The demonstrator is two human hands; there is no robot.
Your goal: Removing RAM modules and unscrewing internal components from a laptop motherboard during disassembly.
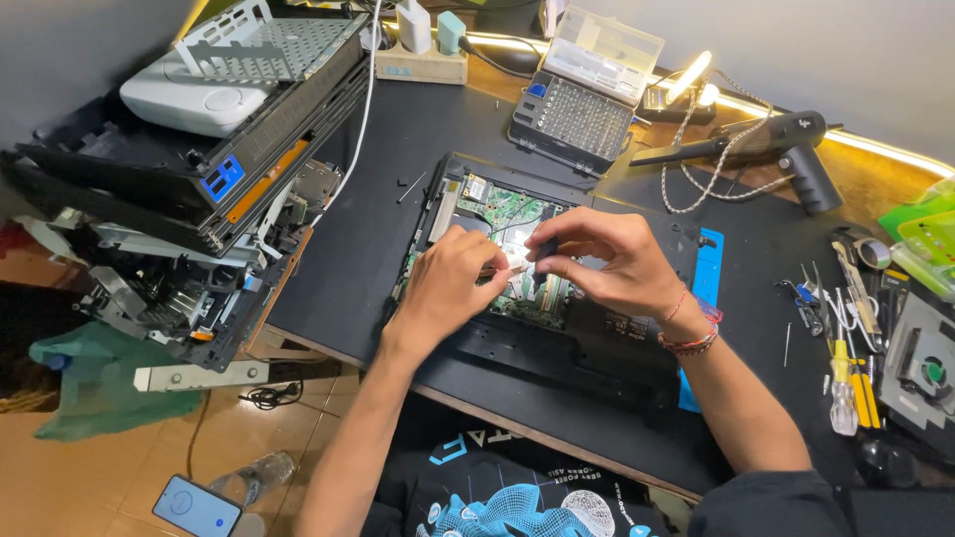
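**Two hands at work over an opened laptop**

An opened laptop (pixel 557 298) lies bottom-up in the middle of the dark desk (pixel 378 239), its cover off and the green circuit board (pixel 512 214) showing. Both hands meet right above that board. The left hand (pixel 448 283) has its fingers (pixel 487 270) pinched narrow around a thin pale tool (pixel 512 268) whose tip points toward the right hand. The right hand (pixel 607 259) holds a small black part (pixel 545 254) between thumb and forefinger, fingers curled close around it, just above the board; whether the part touches the board cannot be told. A beaded bracelet (pixel 691 338) sits on the right wrist.

Behind the laptop, toward the wall, stands an open case of screwdriver bits (pixel 572 119) with its clear lid (pixel 605 45) raised. To the right of that case lies a black pistol-shaped tool (pixel 766 144) with a braided cord (pixel 696 149) looped around it. Far right of the laptop, screwdrivers and tweezers (pixel 846 338) lie spread out, next to a small fan unit (pixel 920 373). A blue mat (pixel 706 288) shows under the laptop's right edge.

Left of the laptop, a stack of taken-apart black machines (pixel 189 189) leans over the desk's edge, with a white device (pixel 194 99) and a metal bracket (pixel 269 45) on top. On the floor below the desk lie a phone (pixel 196 507) and a clear plastic bottle (pixel 254 477).
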